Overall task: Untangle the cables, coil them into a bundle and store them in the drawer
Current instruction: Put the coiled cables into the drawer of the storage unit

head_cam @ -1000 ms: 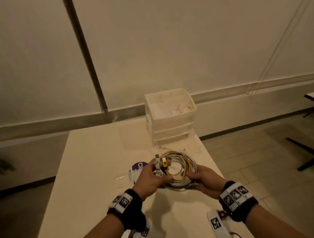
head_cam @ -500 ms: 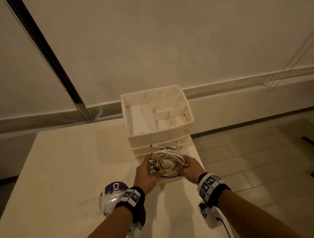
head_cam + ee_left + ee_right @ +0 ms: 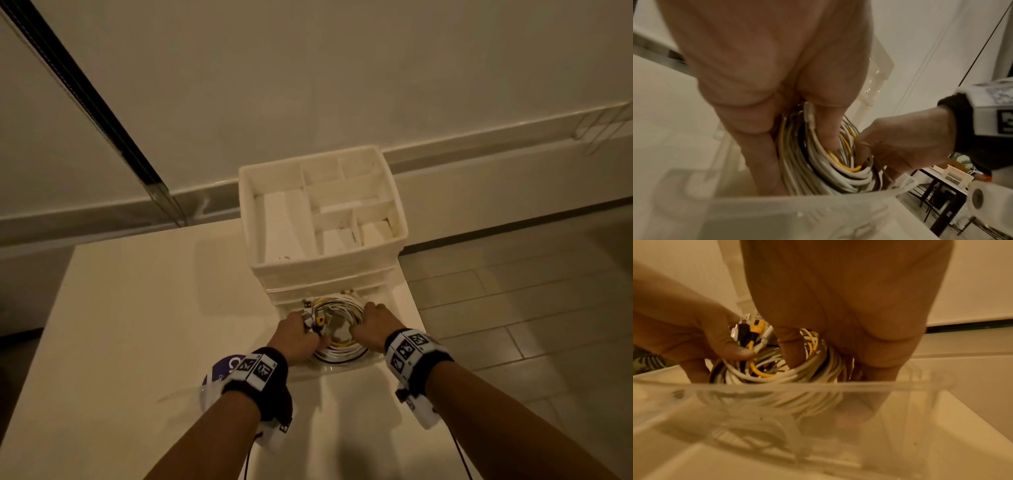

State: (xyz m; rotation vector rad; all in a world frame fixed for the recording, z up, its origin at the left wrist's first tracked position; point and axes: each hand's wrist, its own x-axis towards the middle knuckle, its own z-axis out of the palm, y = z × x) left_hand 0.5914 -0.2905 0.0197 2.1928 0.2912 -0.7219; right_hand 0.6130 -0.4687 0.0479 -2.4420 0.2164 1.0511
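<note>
I see a plain indoor room, office-like: bare wall [image 3: 342, 85], tiled floor [image 3: 513, 308], white tabletop [image 3: 137, 308], plastic drawer unit [image 3: 322, 270].

Coiled cable bundle [image 3: 339, 329], white and yellow, in open drawer [image 3: 383, 361] of white drawer unit [image 3: 322, 270]; left hand [image 3: 295, 337] and right hand [image 3: 375, 325] gripping opposite sides.

Coiled bundle of white, grey and yellow cables [image 3: 339, 325]: wound in a round ring, plug ends gathered on its left side, pinched there under the left thumb; right fingers curl round the opposite side. Sits low inside the pulled-out clear plastic drawer [image 3: 346, 367] of a white plastic drawer unit [image 3: 322, 267].
</note>
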